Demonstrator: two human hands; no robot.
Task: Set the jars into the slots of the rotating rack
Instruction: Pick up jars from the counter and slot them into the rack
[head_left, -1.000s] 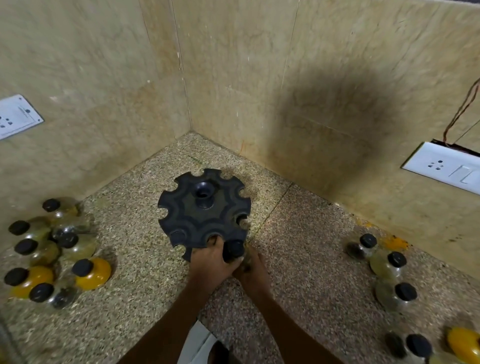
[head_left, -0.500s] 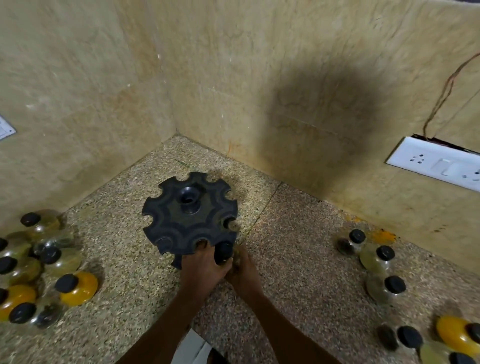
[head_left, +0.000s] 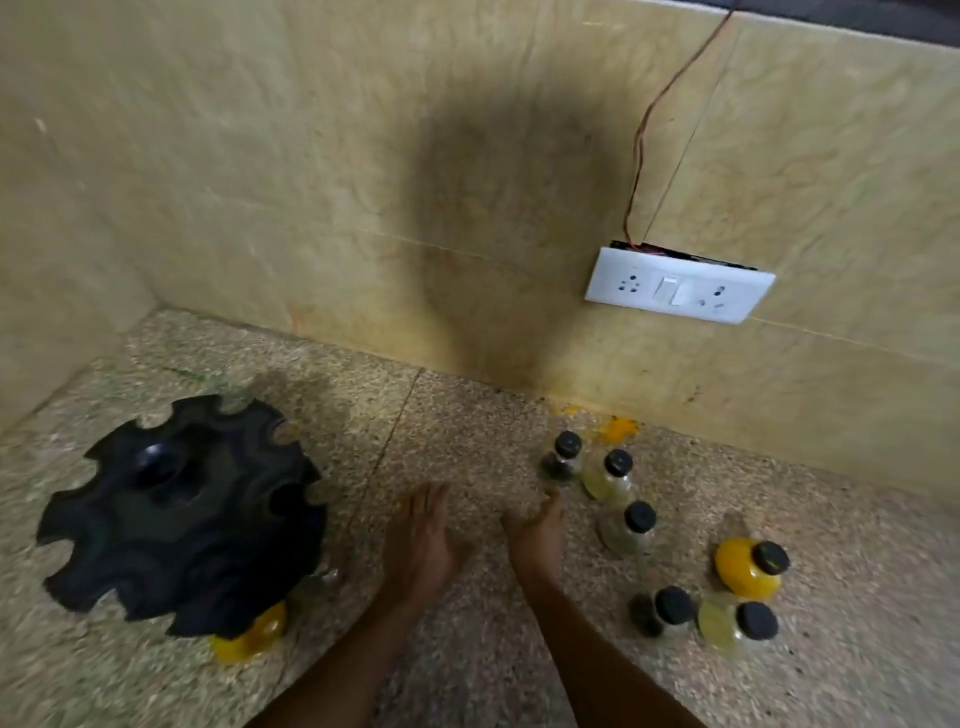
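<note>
Head view finding: both my hands have left the rotating rack (head_left: 182, 519), where half a second ago they were together at its near rim seating a dark-capped jar. My left hand (head_left: 423, 535) now hovers over bare counter, fingers straight and holding nothing. My right hand (head_left: 535, 530) is likewise empty, fingers relaxed and extended, tips just short of the nearest jars. The rack lies well off to the left of my left hand. A yellow-filled jar (head_left: 249, 631) shows beneath its near edge, below and left of my left wrist; motion blur prevents me from confirming how it sits in its slot.

Loose stock: a cluster of three dark-capped jars stands just ahead and to the right of my right hand: a dark one (head_left: 563, 457), a pale one (head_left: 610, 475), and a clear one (head_left: 631, 530) nearest my right fingers. Further right and nearer me stand a yellow jar (head_left: 748, 566), a dark-contents jar (head_left: 662, 610) and a pale jar (head_left: 735, 623).

Assessment: the placement appears finished, and the view has swung rightward toward the remaining supply. I judge the next step to be a pickup from the right-hand cluster, probably the clear jar. Most visible rack notches look unfilled, so the task stands early.

A switch plate (head_left: 678, 286) is on the wall beyond my right hand.
</note>
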